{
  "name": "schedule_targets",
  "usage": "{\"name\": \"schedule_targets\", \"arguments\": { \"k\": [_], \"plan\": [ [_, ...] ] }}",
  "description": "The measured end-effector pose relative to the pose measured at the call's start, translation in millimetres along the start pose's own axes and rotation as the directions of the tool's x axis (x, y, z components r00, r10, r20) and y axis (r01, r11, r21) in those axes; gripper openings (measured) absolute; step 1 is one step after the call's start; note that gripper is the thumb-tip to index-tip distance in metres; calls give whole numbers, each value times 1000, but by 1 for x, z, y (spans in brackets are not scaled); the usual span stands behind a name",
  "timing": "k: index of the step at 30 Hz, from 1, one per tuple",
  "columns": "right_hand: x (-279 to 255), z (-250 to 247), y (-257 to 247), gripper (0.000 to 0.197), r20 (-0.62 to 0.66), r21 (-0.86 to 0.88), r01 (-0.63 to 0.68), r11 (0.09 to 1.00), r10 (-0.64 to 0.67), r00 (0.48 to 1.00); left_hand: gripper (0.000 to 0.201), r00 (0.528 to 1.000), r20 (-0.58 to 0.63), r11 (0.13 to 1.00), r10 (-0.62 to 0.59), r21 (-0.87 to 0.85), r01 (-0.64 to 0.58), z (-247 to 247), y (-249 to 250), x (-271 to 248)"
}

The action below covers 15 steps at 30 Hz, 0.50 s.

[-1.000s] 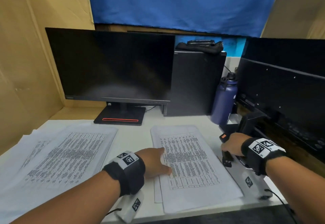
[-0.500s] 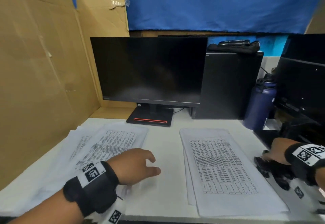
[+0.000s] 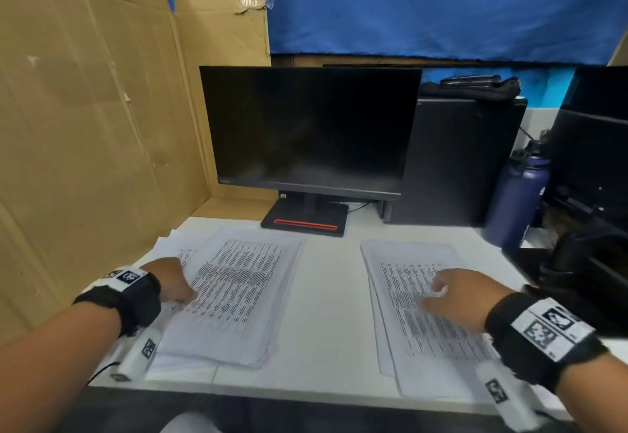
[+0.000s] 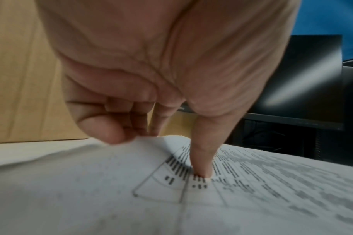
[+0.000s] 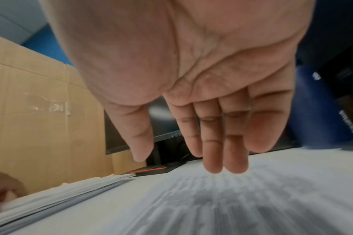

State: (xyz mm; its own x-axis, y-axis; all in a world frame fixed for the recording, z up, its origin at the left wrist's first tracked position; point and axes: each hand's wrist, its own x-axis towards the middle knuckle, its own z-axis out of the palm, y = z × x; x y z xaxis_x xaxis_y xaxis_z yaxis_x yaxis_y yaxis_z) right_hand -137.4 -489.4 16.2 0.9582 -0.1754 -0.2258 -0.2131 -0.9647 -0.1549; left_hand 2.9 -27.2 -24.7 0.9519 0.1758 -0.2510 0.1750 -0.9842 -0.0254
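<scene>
The sheets' print is unreadable: smeared grey streaks beneath the right fingers, blurred dashes just beside the left fingers.

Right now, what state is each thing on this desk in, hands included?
Left stack of white printed paper sheets, loosely fanned, top sheet bulging.
Right stack of white printed paper sheets, lying flat.
Left hand, thumb pressing the left stack, curled fingers pinching its raised edge.
Right hand, open, fingers straight just over the right stack.
Black flat computer monitor, screen dark.
Dark blue metal water bottle, upright, capped.
Black computer tower, upright.
</scene>
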Motion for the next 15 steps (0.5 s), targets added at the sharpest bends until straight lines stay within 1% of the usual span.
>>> {"name": "schedule_targets", "arguments": {
  "k": [3, 5, 6, 8, 9, 12, 14, 15],
  "plan": [
    [-2, 20, -25, 52, 24, 73, 43, 996, -45, 999, 37, 998, -61, 999, 7, -31, -9, -3, -1, -3],
    [-3, 29, -36, 53, 22, 147, 58, 987, -62, 998, 30, 994, -102, 998, 30, -56, -36, -6, -1, -10],
    [-4, 33, -41, 51, 10, 194, 72, 978, -76, 997, 28, 991, -129, 995, 36, -86, -47, -7, -2, -14],
    [-6, 41, -51, 45, -45, 340, 109, 934, -100, 994, 36, 982, -188, 974, 27, -216, -68, -7, -4, -23],
    [-7, 44, -56, 42, -84, 421, 134, 897, -109, 990, 36, 972, -232, 950, 24, -298, -95, -7, -5, -29],
    [-4, 55, -74, 40, -158, 590, 185, 786, -112, 981, 19, 936, -352, 841, 25, -498, -211, -6, -6, -52],
    [-2, 61, -88, 47, -149, 670, 186, 719, -115, 982, 10, 907, -421, 780, 28, -558, -284, -6, -2, -75],
    [0, 63, -95, 55, -134, 709, 176, 683, -115, 984, 6, 893, -449, 742, 32, -588, -322, -7, 0, -86]
  ]
}}
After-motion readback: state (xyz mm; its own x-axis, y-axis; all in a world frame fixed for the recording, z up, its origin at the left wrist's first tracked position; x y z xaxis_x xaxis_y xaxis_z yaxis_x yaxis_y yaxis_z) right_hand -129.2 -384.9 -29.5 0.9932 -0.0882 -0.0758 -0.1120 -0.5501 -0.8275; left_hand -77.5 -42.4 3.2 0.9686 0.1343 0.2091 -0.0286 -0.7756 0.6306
